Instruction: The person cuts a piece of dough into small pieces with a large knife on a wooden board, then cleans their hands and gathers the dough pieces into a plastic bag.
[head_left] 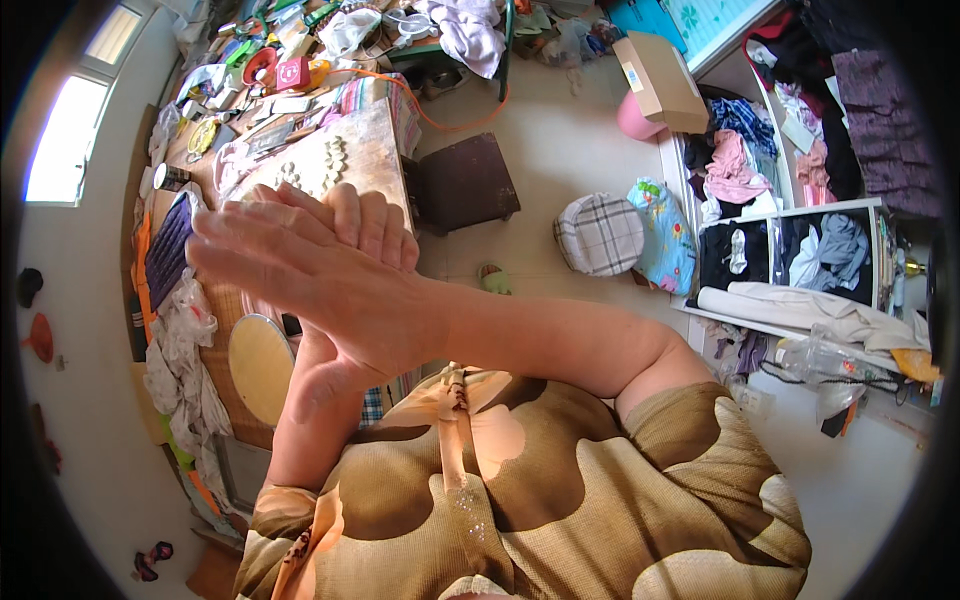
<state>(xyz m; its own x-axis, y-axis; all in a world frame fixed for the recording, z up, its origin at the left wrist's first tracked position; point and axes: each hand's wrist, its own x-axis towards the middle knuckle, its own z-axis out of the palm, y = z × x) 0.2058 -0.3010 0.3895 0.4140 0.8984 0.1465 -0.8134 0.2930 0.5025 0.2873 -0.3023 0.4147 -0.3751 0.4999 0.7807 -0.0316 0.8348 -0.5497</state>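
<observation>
My right hand (310,260) reaches across to the left in front of me, fingers stretched out and thumb hanging apart below. Behind it my left hand (372,222) presses against it, its bent fingers closed over the far edge of the right hand. The left palm and wrist are mostly hidden by the right hand. I see no object in either hand. Just beyond them, several small pale pieces (334,163) lie in rows on the wooden table (372,140).
Clutter with a pink box (292,74) covers the table's far end. A dark stool (468,180) stands beside the table. To the right are a plaid round stool (600,233), a cardboard box (660,85) and shelves of clothes (735,165). A round board (260,370) leans at the left.
</observation>
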